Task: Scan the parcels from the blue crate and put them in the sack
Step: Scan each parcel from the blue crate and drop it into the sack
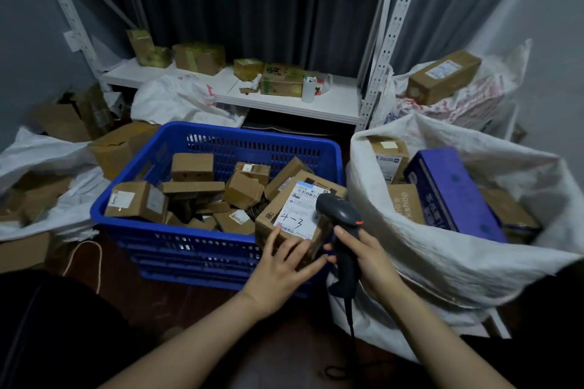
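White metal shelving point(284, 101) and a dark curtain back the blue crate point(196, 133), which is heaped with cardboard parcels. At its near right corner one parcel point(268, 221) overhangs the rim; its white label point(297, 211) has "4-3" handwritten on it, and the fine print is unreadable. The left hand point(284, 265) rests on this parcel with its fingers spread. The right hand point(369, 259) grips a black scanner point(339, 211) that points at the label. Just to the right, the white sack point(442, 262) gapes open and holds boxes, one of them purple point(452, 189).

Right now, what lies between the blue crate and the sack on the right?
In the head view, the scanner held by the right hand; farther back, only a narrow dark gap separates the crate and the sack.
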